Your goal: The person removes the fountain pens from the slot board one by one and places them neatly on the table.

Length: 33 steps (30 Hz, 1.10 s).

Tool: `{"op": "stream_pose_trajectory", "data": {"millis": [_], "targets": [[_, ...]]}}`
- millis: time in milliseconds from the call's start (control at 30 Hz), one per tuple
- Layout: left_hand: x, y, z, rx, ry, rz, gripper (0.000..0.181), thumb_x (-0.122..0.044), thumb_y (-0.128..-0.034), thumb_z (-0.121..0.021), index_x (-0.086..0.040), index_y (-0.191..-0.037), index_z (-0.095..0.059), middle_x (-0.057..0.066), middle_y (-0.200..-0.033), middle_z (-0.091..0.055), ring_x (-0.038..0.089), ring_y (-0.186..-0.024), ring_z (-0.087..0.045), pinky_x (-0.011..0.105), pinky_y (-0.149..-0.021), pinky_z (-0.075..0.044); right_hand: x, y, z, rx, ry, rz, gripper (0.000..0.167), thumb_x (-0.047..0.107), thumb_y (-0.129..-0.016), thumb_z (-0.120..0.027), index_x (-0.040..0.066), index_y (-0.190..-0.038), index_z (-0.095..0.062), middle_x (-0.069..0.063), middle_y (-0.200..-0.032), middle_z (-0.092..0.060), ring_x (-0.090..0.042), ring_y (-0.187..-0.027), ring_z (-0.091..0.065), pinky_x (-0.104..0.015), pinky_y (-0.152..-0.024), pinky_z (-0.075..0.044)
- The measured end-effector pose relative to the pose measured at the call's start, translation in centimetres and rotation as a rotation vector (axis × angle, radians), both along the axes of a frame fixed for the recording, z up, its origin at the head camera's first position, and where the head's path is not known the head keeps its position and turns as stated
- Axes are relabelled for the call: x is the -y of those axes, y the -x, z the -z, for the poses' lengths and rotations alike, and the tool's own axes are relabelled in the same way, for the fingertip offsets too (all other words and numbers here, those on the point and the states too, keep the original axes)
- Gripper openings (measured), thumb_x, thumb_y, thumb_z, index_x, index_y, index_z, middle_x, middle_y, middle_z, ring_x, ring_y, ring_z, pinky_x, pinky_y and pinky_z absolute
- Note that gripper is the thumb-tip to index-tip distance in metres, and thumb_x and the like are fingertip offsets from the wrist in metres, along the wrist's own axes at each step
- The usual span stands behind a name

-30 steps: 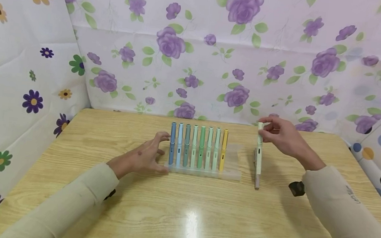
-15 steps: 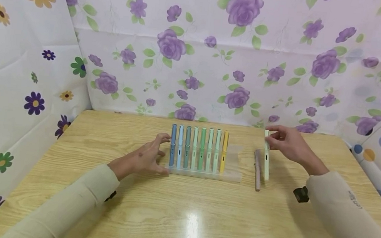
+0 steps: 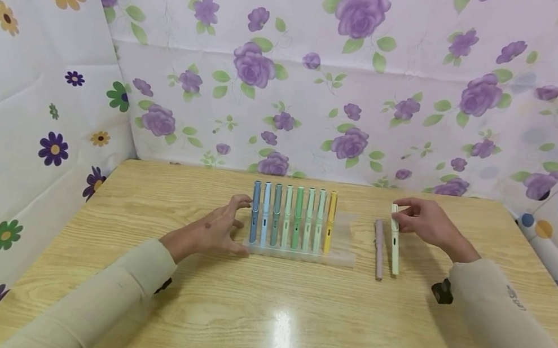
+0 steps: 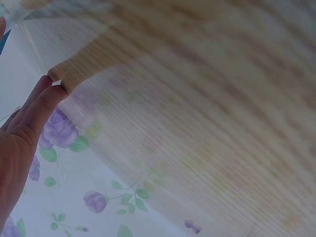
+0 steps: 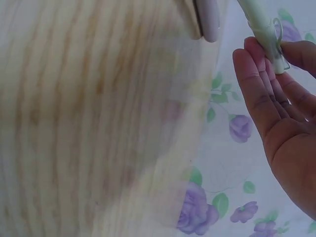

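Note:
A clear pen stand (image 3: 341, 259) holds several fountain pens in a row, from a dark blue pen (image 3: 255, 214) on the left to a yellow pen (image 3: 330, 222) on the right. My left hand (image 3: 214, 229) holds the stand's left end, thumb at the front corner and fingers farther back. Between thumb and fingertips, my right hand (image 3: 427, 223) pinches the capped top of a pale cream-green fountain pen (image 3: 395, 243). This pen leans, its lower end close to the table; contact cannot be told. Just left of it lies a mauve pen (image 3: 379, 250).
The wooden table (image 3: 223, 315) runs back to a flowered cloth (image 3: 298, 85). Another patterned cloth (image 3: 15, 157) hangs on the left. The stand's right part, beyond the yellow pen, bears no pen.
My right hand has moved right and down with the cream-green pen, from in front of the mauve pen to its right side. My left hand stays at the stand.

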<state>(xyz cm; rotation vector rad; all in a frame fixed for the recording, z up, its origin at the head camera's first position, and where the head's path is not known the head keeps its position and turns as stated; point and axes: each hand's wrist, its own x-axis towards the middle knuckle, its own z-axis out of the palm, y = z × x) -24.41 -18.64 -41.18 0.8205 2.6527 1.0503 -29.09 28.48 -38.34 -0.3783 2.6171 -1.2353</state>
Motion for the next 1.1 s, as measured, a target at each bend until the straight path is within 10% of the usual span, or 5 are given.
{"op": "stream_pose_trajectory", "data": {"millis": [1100], "targets": [[0.0, 0.0, -0.1, 0.012, 0.000, -0.008, 0.102, -0.020, -0.0769, -0.089, -0.013, -0.146, -0.014, 0.026, -0.155, -0.030, 0.042, -0.116, -0.061, 0.058, -0.100, -0.046, 0.1, 1.4, 2.1, 0.161, -0.129, -0.071, 0.045, 0.014, -0.102, -0.058, -0.019, -0.131, -0.047, -0.015, -0.089, -0.067, -0.022, -0.073, -0.067, -0.038, -0.065, -0.059]]}}
